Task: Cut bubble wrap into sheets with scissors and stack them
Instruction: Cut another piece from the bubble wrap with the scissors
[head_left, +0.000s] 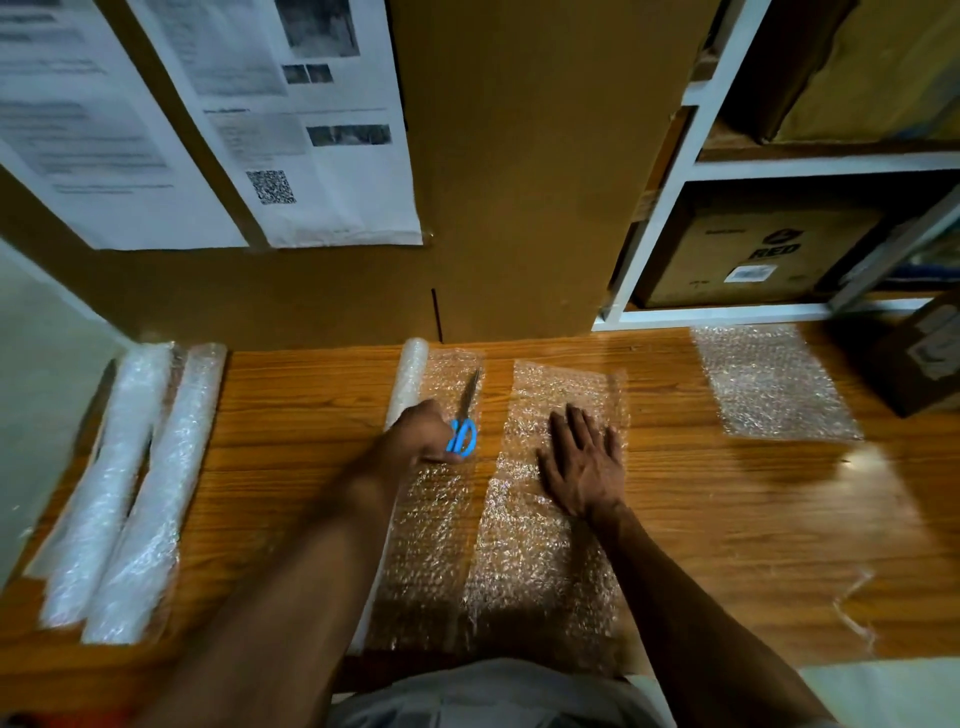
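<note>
A partly unrolled bubble wrap roll (410, 379) lies in the middle of the wooden table (291, 415), its loose end (426, 545) spread toward me. Blue-handled scissors (466, 415) lie on that loose end, blades pointing away. My left hand (423, 434) holds the scissors' blue handles. A cut sheet (550, 551) lies just right of the roll, separated from it by a narrow gap. My right hand (582, 462) rests flat on that sheet with fingers spread. A stack of cut sheets (769, 384) sits at the far right.
Two full bubble wrap rolls (130, 488) lie along the table's left edge. A cardboard wall (519, 182) with taped papers stands behind the table. A white shelf (670, 208) with boxes is at the right, and a dark box (919, 358) sits on the table's far right corner.
</note>
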